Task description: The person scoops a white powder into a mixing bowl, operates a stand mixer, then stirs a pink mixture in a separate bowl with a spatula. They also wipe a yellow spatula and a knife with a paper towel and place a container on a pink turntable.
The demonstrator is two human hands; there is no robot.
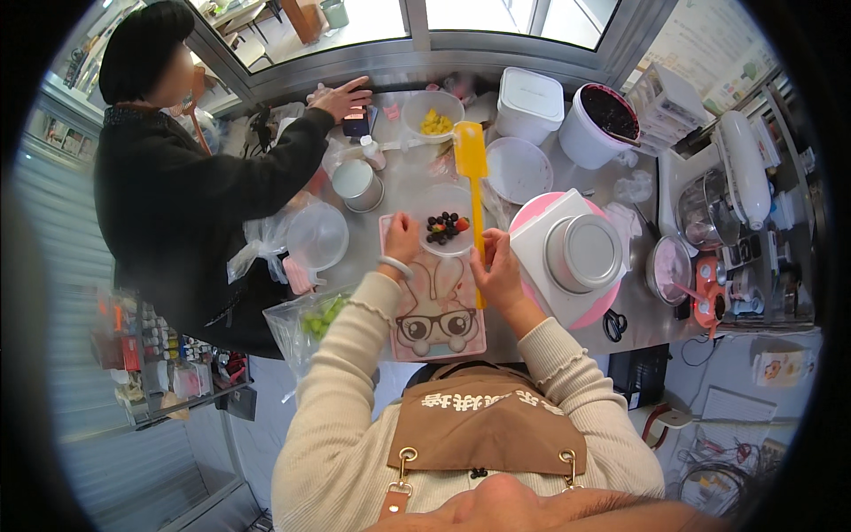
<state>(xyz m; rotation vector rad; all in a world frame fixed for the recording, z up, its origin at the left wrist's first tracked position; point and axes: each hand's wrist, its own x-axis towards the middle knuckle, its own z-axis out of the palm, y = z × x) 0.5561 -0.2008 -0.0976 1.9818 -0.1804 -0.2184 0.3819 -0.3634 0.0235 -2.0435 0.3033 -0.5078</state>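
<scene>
My right hand (502,273) is closed around the handle of a long yellow spatula (473,168), held upright with its blade at the far end. My left hand (403,234) has its fingers curled beside a clear bowl (424,197); what they hold, if anything, is hidden. Dark berries (441,223) and pieces of strawberry (462,224) lie in that bowl. Under my hands is a pink cutting board (439,353) with a rabbit in glasses. Farther back stands another clear bowl (413,100) with yellow fruit pieces (435,122).
An upturned round tin (583,253) sits on a white scale-like slab (550,297) at right. Behind are a white lidded tub (530,96) and a bucket (576,142) of dark filling. Scissors (613,325) lie near the front edge. At left, a co-worker (160,168) reaches over the table.
</scene>
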